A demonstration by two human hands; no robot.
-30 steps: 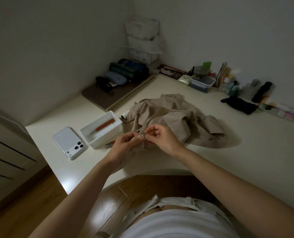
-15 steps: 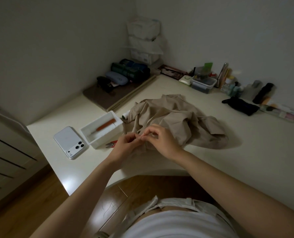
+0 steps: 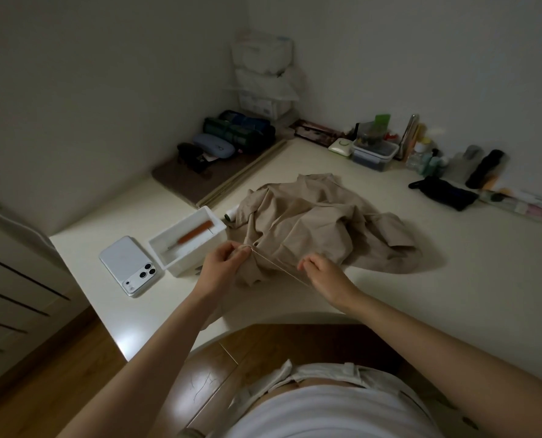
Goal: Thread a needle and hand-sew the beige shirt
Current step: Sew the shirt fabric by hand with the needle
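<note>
The beige shirt [image 3: 320, 222] is seen crumpled on the surface [image 3: 453, 279], its near edge pinched in the grip of the left hand [image 3: 227, 263]. A thread [image 3: 279, 267] is drawn taut from that fold to the right hand [image 3: 323, 275], whose grip appears closed on it; no needle can be made out. The cloth is judged soft and limp, best held close beside the stitch.

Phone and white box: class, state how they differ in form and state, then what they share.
The phone is a thin slab lying flat, lenses up; the white box has upright walls and an open top. The white box holds an orange-handled tool; the phone carries nothing. The white box sits beside the beige shirt; the phone lies farther left. Both are white and rest on the desk.
</note>
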